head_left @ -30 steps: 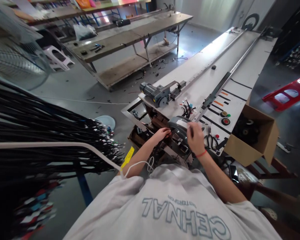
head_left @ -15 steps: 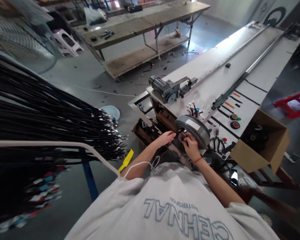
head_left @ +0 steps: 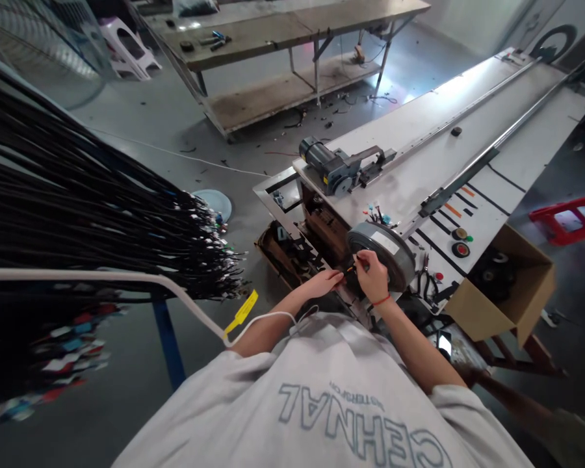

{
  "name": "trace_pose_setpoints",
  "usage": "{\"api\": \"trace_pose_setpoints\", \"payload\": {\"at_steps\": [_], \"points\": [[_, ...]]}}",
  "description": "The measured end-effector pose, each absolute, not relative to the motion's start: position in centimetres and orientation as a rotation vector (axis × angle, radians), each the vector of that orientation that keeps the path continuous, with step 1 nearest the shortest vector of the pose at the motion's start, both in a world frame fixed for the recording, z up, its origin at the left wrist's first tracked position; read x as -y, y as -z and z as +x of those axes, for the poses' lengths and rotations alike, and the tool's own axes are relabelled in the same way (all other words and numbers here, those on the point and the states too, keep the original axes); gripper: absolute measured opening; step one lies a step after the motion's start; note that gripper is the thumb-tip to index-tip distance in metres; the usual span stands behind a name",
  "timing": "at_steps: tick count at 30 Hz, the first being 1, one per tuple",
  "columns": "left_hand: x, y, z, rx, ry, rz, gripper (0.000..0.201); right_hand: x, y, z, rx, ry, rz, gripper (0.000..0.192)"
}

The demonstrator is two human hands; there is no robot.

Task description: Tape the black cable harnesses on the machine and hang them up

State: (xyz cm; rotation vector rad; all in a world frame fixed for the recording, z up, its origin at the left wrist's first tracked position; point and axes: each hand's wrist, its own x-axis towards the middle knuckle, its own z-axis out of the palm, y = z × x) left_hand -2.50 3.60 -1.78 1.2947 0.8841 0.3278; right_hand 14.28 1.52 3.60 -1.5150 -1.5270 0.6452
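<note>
My left hand (head_left: 327, 281) is closed in a pinch at the table's near corner, on a thin dark piece (head_left: 350, 269) with an orange spot, which looks like a cable end. Just to its right, my right hand (head_left: 372, 276), with a red string at the wrist, has thumb and fingers pressed together near the tip of that piece. Whatever lies between those fingers is too small to make out. Right behind my hands stands a grey drum-shaped roll (head_left: 403, 257) with a white label. Small coloured connectors on short wires (head_left: 377, 214) lie behind the roll.
The white table (head_left: 419, 156) carries a motor unit (head_left: 324, 166), a long rail, black strips, tape rolls (head_left: 461, 249) and pliers (head_left: 424, 279). A cardboard box (head_left: 533, 286) stands right. Many black cables (head_left: 127, 221) hang left. Another person's arm (head_left: 517, 400) shows lower right.
My right hand has turned and lifted slightly, its fingertips now pinched above the dark piece. My left hand stays low beside it. The whole view has shifted a little.
</note>
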Motion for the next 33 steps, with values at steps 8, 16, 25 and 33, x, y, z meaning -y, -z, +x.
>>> {"api": "trace_pose_setpoints", "payload": {"at_steps": [8,16,25,33], "points": [[-4.2,1.8,0.7,-0.967,-0.345,1.362,0.051,-0.4,-3.4,15.0,1.483,-0.624,-1.555,0.016],[-3.6,1.8,0.8,-0.919,-0.357,1.397,0.048,-2.1,-3.2,14.2,1.645,-0.597,-1.519,0.022],[-3.4,1.5,0.6,-0.883,-0.249,1.318,0.042,0.4,-0.7,17.3,2.079,-0.424,-1.345,0.037],[-1.7,0.6,0.0,-0.982,-0.386,1.882,0.031,-1.5,-1.8,15.9,2.16,-0.415,-1.802,0.028]]}}
